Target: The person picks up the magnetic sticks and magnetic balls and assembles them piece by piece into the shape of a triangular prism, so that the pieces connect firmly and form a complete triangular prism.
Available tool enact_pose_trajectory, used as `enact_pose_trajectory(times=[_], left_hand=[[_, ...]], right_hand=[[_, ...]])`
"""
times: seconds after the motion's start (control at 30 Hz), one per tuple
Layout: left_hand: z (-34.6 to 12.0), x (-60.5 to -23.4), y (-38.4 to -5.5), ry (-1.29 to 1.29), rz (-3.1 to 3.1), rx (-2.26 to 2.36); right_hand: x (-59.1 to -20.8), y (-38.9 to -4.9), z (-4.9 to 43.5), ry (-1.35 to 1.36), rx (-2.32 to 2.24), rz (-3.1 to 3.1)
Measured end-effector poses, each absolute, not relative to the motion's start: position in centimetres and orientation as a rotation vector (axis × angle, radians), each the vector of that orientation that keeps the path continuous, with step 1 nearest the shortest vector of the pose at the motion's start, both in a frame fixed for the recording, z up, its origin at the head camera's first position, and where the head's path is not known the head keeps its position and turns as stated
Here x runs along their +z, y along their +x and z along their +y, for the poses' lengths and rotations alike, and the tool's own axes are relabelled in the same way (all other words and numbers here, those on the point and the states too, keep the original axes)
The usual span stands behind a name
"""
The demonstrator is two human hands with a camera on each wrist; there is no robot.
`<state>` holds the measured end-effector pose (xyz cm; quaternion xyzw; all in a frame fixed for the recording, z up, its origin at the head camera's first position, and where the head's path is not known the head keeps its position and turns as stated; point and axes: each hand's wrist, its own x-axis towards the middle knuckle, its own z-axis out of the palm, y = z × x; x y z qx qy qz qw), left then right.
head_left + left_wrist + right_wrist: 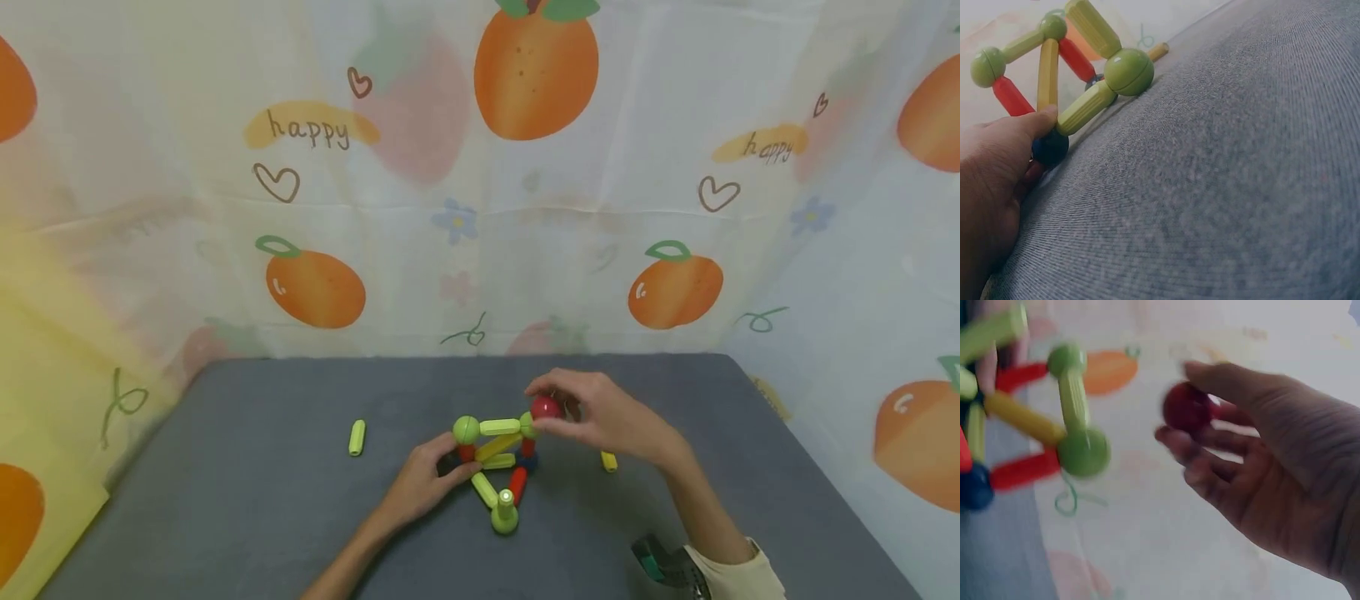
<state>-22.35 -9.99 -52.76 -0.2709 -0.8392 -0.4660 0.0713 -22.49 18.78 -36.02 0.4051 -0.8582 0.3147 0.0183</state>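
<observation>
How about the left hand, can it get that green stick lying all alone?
Probably yes: nothing stands between the left hand and the loose green stick, though that hand is holding the stick-and-ball frame.

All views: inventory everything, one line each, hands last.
Frame balls: 5, three green, two dark blue, at joints
Frame rods: 8, four yellow-green, three red, one yellow, on those balls
Red ball: 1, red, in right hand
Loose rods: 2, yellow-green, yellow, flanking frame
Table: 1, grey, below
Printed cloth: 1, pale, behind table
Wrist device: 1, black, beside sleeve
Sleeve: 1, cream, right arm
Left hand: 1, bare, at frame's left
Right hand: 1, bare, at frame's right
</observation>
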Motion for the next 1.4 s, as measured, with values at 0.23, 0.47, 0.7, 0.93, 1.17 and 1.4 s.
enact_pose_trajectory(times=[0.23, 0.47, 0.7, 0.93, 1.17, 1.4], left_hand=[[-9.8, -52.7, -22.8, -0.845, -2.474, -1.413], [-9.8, -52.8, -22.8, -0.872, -2.459, -1.412], [-10.0, -52.6, -22.9, -0.862, -2.455, -1.427], [-10.1, -52.5, -22.6, -0.834, -2.501, -1.427], [-10.0, -52.5, -22.6, -0.826, -2.52, -1.422], [-10.0, -52.8, -22.4, -0.813, -2.538, -1.413]], right_hand=[[-36.8, -20.1, 16.3, 1.748, 0.808, -2.59], [-37.9, -19.3, 15.0, 1.769, 0.517, -2.728], [-38.0, -19.2, 14.4, 1.738, 0.442, -2.82], [-36.7, -19.2, 15.9, 1.698, 0.494, -2.886], [-36.0, -22.3, 22.3, 1.156, 0.787, -2.893], [-41.5, -26.7, 27.9, 0.687, 0.68, -2.938]])
